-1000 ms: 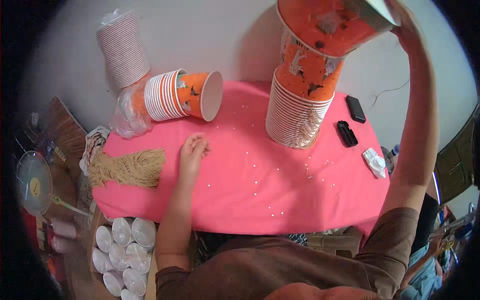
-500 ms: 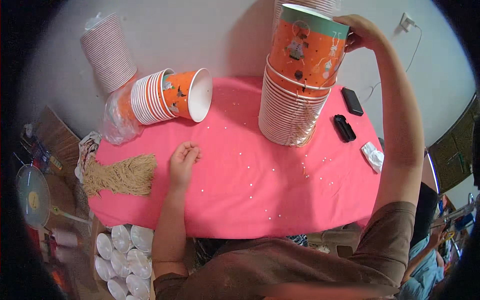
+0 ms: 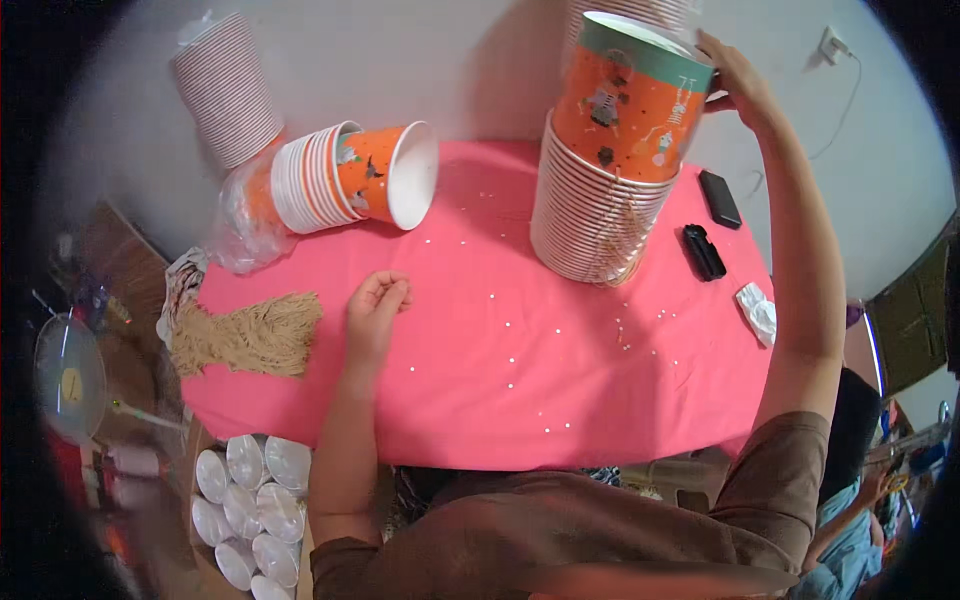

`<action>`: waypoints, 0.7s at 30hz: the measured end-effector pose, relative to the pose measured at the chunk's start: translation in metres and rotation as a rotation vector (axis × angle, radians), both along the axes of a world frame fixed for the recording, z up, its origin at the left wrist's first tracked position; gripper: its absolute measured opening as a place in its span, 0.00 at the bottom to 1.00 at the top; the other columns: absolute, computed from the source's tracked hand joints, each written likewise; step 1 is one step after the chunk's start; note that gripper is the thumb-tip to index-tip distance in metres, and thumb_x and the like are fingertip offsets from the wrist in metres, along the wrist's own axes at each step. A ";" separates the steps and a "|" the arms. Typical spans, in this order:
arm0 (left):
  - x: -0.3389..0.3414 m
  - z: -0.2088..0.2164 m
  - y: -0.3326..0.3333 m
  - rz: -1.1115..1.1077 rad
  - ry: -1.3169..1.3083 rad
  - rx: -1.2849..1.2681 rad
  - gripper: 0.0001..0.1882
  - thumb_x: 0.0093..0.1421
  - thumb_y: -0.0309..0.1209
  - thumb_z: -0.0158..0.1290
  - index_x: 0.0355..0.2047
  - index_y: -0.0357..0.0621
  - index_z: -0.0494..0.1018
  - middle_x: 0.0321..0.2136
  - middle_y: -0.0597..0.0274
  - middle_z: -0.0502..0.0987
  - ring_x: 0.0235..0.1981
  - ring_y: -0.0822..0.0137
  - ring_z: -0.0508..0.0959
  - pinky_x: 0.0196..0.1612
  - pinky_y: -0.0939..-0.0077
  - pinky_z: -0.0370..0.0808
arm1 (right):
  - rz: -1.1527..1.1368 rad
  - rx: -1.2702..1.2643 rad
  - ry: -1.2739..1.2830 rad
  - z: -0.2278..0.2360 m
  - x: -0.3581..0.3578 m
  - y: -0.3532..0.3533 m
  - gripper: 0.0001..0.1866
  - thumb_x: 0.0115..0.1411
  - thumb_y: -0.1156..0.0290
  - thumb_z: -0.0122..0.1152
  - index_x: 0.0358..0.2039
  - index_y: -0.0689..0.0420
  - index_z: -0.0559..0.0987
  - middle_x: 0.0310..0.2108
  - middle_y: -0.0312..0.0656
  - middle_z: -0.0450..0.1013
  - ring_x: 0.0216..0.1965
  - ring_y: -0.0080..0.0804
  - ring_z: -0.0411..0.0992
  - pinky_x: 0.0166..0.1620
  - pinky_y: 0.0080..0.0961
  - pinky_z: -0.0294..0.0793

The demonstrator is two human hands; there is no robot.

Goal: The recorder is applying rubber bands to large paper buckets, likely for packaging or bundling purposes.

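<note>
My right hand (image 3: 738, 88) is at the rim of an orange paper bucket (image 3: 625, 105) with a green band and Halloween-like figures. Its fingers are spread beside the rim, some partly hidden behind it. The bucket sits upright in the top of a tall stack of nested white-rimmed buckets (image 3: 598, 220), with thin tan strings hanging down the stack's front. My left hand (image 3: 378, 302) is loosely curled over the pink cloth, and nothing shows in its fingers. Left of it lies a bundle of tan strings (image 3: 255, 335).
More nested orange buckets (image 3: 375, 180) lie sideways in clear plastic. Wrapped bucket stacks (image 3: 228, 90) stand by the wall. Small white pellets (image 3: 511, 360) dot the pink tablecloth (image 3: 450, 420). A black box (image 3: 719, 199), an open black case (image 3: 703, 253) and a crumpled tissue (image 3: 757, 313) lie right.
The orange bucket has gone down into the stack, closing the gap beneath it. My right hand's fingers have loosened from its rim. The whole view has shifted slightly.
</note>
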State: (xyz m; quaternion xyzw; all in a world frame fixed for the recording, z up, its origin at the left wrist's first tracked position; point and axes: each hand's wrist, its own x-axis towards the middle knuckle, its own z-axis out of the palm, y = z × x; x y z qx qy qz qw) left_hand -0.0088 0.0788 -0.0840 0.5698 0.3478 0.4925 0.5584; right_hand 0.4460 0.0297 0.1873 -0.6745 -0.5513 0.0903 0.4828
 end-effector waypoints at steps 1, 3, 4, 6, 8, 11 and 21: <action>-0.001 -0.003 0.002 -0.006 -0.001 0.001 0.05 0.64 0.26 0.50 0.39 0.39 0.73 0.30 0.68 0.75 0.31 0.78 0.74 0.37 0.83 0.72 | -0.007 0.288 0.032 -0.008 0.003 0.004 0.27 0.64 0.44 0.45 0.45 0.55 0.77 0.38 0.38 0.73 0.39 0.30 0.72 0.42 0.33 0.76; -0.001 0.002 0.000 -0.017 0.013 -0.006 0.05 0.64 0.27 0.51 0.38 0.39 0.73 0.29 0.69 0.75 0.31 0.78 0.74 0.37 0.83 0.72 | -0.055 0.517 -0.383 -0.008 -0.002 0.001 0.21 0.67 0.55 0.46 0.46 0.58 0.77 0.45 0.42 0.72 0.47 0.35 0.69 0.52 0.31 0.67; -0.002 0.003 -0.002 0.014 0.014 -0.003 0.05 0.64 0.27 0.51 0.38 0.39 0.73 0.29 0.69 0.75 0.31 0.78 0.74 0.37 0.83 0.72 | -0.113 0.727 -0.496 -0.015 -0.030 -0.010 0.16 0.68 0.61 0.48 0.45 0.59 0.77 0.43 0.46 0.73 0.46 0.39 0.70 0.51 0.32 0.68; 0.001 0.001 -0.002 -0.035 0.013 -0.014 0.05 0.64 0.27 0.51 0.38 0.39 0.74 0.29 0.69 0.74 0.31 0.78 0.74 0.37 0.82 0.73 | -0.158 0.985 -0.769 -0.028 -0.070 -0.021 0.11 0.60 0.69 0.57 0.42 0.57 0.78 0.43 0.48 0.74 0.46 0.43 0.70 0.51 0.36 0.68; 0.004 0.006 -0.008 -0.003 0.013 -0.006 0.05 0.64 0.27 0.51 0.38 0.38 0.74 0.29 0.69 0.74 0.31 0.78 0.74 0.38 0.82 0.73 | 0.001 1.001 -0.918 -0.054 -0.110 -0.024 0.13 0.50 0.73 0.62 0.38 0.55 0.79 0.42 0.46 0.73 0.46 0.46 0.70 0.51 0.39 0.67; -0.002 0.003 -0.008 -0.013 0.013 0.023 0.06 0.64 0.26 0.51 0.39 0.38 0.74 0.29 0.69 0.74 0.31 0.78 0.74 0.37 0.83 0.72 | 0.308 0.743 -0.893 -0.113 -0.194 0.003 0.16 0.48 0.72 0.63 0.39 0.56 0.77 0.38 0.46 0.71 0.43 0.47 0.69 0.46 0.40 0.67; -0.008 -0.012 0.026 0.157 0.190 0.208 0.06 0.62 0.25 0.51 0.39 0.37 0.75 0.32 0.67 0.78 0.35 0.77 0.76 0.40 0.82 0.73 | 0.539 0.165 0.074 -0.264 -0.296 0.148 0.15 0.61 0.69 0.58 0.46 0.63 0.76 0.37 0.57 0.78 0.39 0.40 0.78 0.42 0.36 0.74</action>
